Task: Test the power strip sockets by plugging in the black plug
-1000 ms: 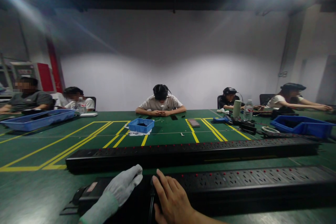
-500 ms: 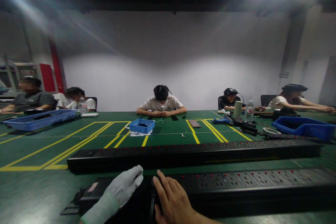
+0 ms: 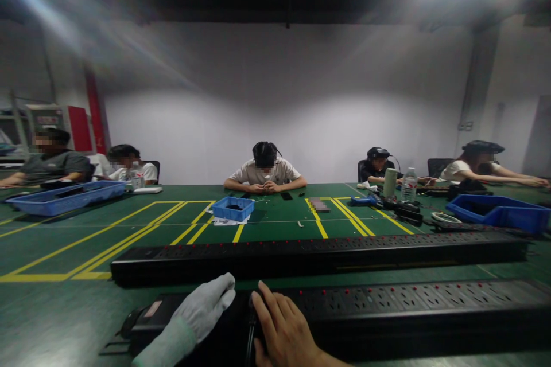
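Note:
A long black power strip (image 3: 387,305) with rows of sockets and small red parts lies nearest me. My left hand (image 3: 205,304), in a pale grey glove, rests over its left portion, fingers together and curled across the top. Bare and just to the right, my right hand (image 3: 282,324) is closed around a black plug (image 3: 252,301) at the strip's top face. A black cord (image 3: 249,338) runs down from that plug towards me. The fingertips partly cover the plug, so its seating cannot be made out.
A second black power strip (image 3: 301,255) lies parallel behind. Farther back on the green table (image 3: 142,235) are a small blue bin (image 3: 233,207), larger blue bins (image 3: 69,197) (image 3: 499,213), a blue tool (image 3: 365,200) and a water bottle (image 3: 409,184). Several people sit around the far side.
Both hands stay in place on the near strip. The whole view has shifted down very slightly.

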Demonstrator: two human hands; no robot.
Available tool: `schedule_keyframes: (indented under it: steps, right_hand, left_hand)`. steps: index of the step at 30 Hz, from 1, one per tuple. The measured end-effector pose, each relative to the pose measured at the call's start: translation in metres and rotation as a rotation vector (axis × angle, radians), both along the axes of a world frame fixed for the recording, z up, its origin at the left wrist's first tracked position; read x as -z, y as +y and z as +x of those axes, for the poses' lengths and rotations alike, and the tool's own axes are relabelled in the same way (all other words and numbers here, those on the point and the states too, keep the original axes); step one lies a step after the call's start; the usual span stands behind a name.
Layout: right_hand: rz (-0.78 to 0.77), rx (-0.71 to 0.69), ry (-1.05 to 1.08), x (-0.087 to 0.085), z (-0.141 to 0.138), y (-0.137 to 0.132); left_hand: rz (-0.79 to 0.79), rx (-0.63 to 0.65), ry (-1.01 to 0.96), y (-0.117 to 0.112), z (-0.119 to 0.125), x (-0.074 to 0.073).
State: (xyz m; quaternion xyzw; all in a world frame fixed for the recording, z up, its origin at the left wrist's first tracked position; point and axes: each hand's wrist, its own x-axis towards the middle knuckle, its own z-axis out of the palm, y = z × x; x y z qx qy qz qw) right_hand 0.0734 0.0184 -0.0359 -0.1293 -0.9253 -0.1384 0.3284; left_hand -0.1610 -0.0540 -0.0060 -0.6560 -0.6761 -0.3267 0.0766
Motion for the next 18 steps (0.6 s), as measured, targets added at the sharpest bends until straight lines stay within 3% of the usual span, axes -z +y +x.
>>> schedule_keyframes:
  steps: [6, 18]
  right_hand:
    - [0.014, -0.015, 0.026, -0.0051, -0.0012, -0.0011]
    - [-0.033, -0.001, -0.026, 0.0027, 0.0002, 0.0017]
  left_hand:
    - [-0.002, -0.009, -0.002, 0.0010, 0.0059, -0.0036]
    - [-0.001, -0.029, 0.001, 0.0013, -0.0001, 0.0005]
